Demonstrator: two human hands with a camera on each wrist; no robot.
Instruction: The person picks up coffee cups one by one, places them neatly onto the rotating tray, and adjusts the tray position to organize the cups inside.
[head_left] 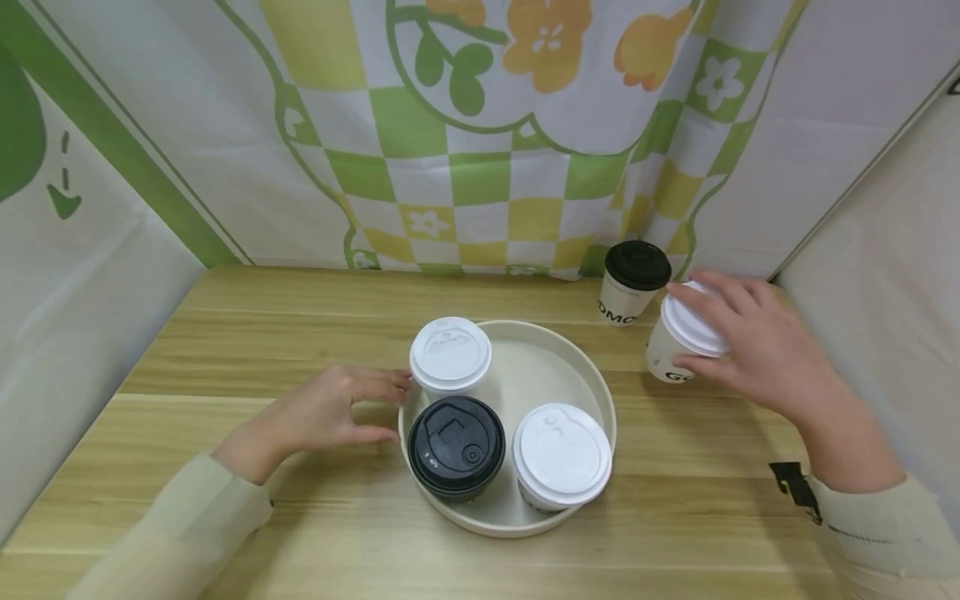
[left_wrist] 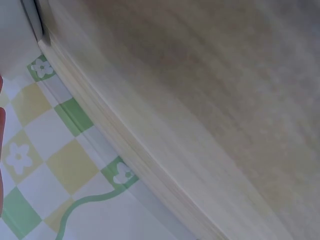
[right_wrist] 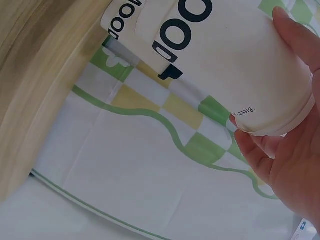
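My right hand point(head_left: 772, 350) grips a white paper cup point(head_left: 667, 346) by its white lid, thumb on the near side and fingers over the far side. The right wrist view shows fingers and thumb round the lid end of this cup point(right_wrist: 240, 60), which has dark lettering. My left hand point(head_left: 322, 412) is at the left side of a round cream tray point(head_left: 607, 392), fingers loosely extended with tips right at the rim. On the tray stand a white-lidded cup point(head_left: 450, 354), a black-lidded cup point(head_left: 457, 450) and another white-lidded cup point(head_left: 562, 454).
A black-lidded paper cup point(head_left: 630, 287) stands at the back right, close beside the gripped one. Behind the wooden table point(head_left: 300, 333) hangs a green and yellow checked curtain point(head_left: 480, 175). Pale fabric walls point(head_left: 885, 275) flank both sides.
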